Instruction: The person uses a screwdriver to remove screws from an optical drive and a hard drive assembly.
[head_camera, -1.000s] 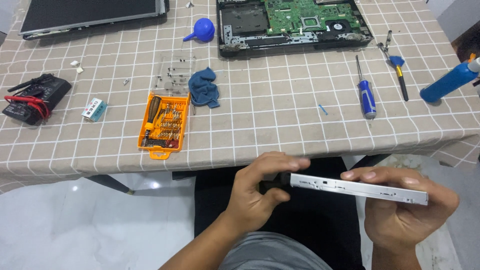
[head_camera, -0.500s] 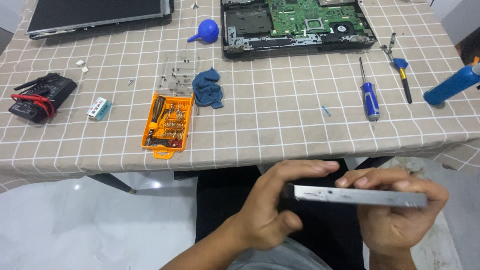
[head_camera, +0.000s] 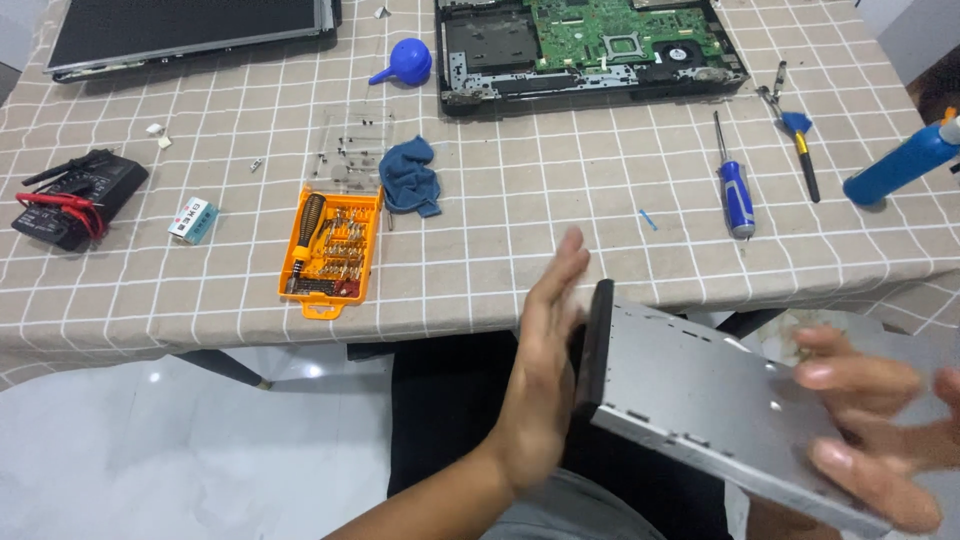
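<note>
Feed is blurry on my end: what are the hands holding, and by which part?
A flat silver optical drive. The right hand grips its near end, fingers on top; the left hand lies open against its black front edge.

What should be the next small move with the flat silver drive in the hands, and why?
Probably steady it first: the silver drive is tilted over the lap, off the table. The right hand grips its far end; the left hand lies open against the black front edge.

The grey drive (head_camera: 700, 400) has tilted, broad face up.
</note>
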